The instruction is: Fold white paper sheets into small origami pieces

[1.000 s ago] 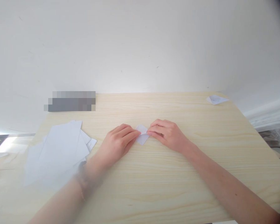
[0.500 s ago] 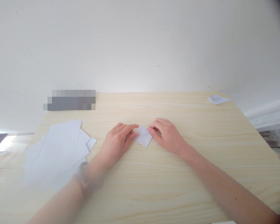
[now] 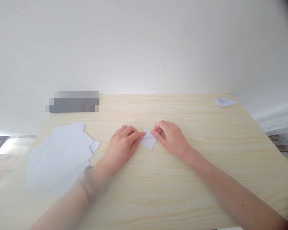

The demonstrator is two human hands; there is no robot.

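A small folded piece of white paper (image 3: 149,142) lies on the wooden table between both hands, one point facing me. My left hand (image 3: 122,143) pinches its left corner between thumb and index finger. At the opposite corner, my right hand (image 3: 171,137) grips the paper with thumb and fingertips. Creases cross the paper's surface; its outer corners are hidden under the fingers. A dark bracelet (image 3: 88,182) sits on my left wrist, blurred.
On the left lies a loose stack of white paper sheets (image 3: 62,150). Behind it stands a pixelated dark object (image 3: 73,103) near the wall (image 3: 153,48). A folded paper piece (image 3: 225,102) rests at the far right corner of the table (image 3: 182,198).
My left thumb and index finger have closed together on the paper's left corner, where they were apart before. The right hand has barely moved.
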